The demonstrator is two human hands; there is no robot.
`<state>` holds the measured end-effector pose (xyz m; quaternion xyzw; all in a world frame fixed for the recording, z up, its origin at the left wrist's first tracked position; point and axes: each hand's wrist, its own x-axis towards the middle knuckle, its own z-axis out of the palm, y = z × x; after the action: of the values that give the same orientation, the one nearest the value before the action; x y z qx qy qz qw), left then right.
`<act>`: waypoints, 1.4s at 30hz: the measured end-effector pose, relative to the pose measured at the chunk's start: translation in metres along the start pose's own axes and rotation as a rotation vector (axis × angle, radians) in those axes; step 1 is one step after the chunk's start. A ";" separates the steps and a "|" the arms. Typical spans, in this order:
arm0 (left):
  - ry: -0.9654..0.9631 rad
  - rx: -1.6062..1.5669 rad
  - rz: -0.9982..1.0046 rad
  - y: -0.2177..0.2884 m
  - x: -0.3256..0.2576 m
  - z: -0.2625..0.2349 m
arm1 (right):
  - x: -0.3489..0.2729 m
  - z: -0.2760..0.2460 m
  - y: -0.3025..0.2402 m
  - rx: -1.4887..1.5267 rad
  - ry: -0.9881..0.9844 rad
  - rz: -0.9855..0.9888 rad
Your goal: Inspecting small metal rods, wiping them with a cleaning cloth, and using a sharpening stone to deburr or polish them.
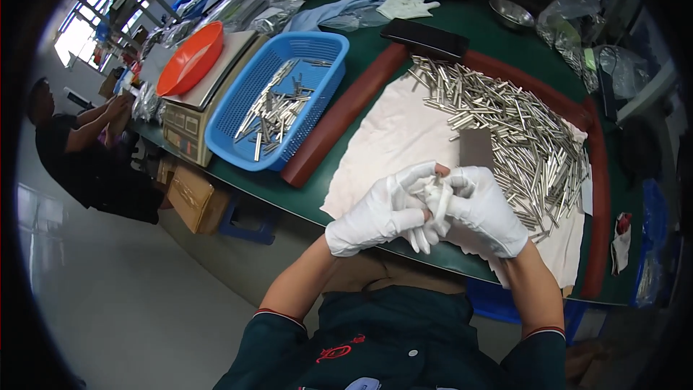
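Observation:
White gloves with bare fingertips cover both of my hands, which meet over the near edge of the pale pink cloth [390, 130]. The fingers of my left hand [379, 209] are curled in against those of my right hand [485, 209]. Both hands are closed around something small and whitish between them, too hidden to name. Just beyond my right hand lies a flat dark brown block [476, 148]. A large heap of slim silver metal rods [530, 137] covers the cloth's right side.
Reddish-brown padded strips [343, 119] border the cloth; a black phone [424, 38] lies at their far left corner. On the left, a blue basket [336, 42] holds more rods, beside an orange tray [191, 58] on a cardboard box [186, 133]. A person [68, 144] sits far left.

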<state>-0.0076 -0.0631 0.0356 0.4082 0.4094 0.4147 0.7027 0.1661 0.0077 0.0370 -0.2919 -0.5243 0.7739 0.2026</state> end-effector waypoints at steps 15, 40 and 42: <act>0.936 1.215 0.107 0.074 -0.066 -0.140 | -0.019 -0.026 -0.020 -1.460 -0.117 -0.399; 0.548 1.539 0.511 0.036 0.052 -0.045 | 0.013 -0.055 -0.004 -1.647 0.511 -0.385; 0.474 1.488 0.452 0.027 0.072 -0.050 | 0.015 -0.062 -0.010 -1.685 0.460 -0.402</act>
<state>-0.0368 0.0230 0.0270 0.7427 0.6233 0.2412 0.0413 0.1966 0.0636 0.0253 -0.3944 -0.9061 0.0044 0.1529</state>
